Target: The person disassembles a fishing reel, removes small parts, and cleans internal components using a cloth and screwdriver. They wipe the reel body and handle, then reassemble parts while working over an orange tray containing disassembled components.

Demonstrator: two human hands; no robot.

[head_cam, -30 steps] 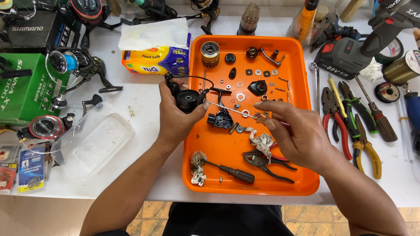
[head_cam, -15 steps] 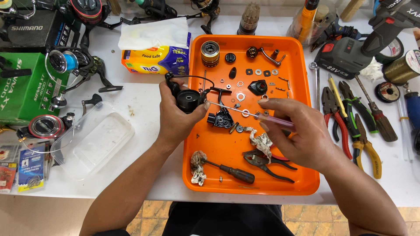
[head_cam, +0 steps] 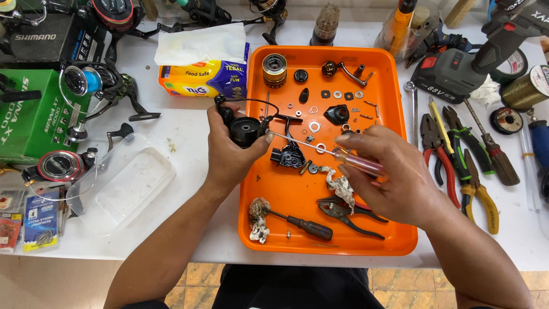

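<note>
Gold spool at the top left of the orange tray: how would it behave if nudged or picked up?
The gold spool stands on its flat end in the orange tray, so a light nudge would probably slide it rather than roll it. Tipped on its side, its round shape would likely roll. It looks like metal, so probably rigid and fairly heavy for its size, with smooth, possibly slippery flanges.

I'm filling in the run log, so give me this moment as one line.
left hand: holds black reel rotor | right hand: holds screwdriver, tip at rotor | below: orange tray

Bright, even light; sharp, soft shadows.
</note>
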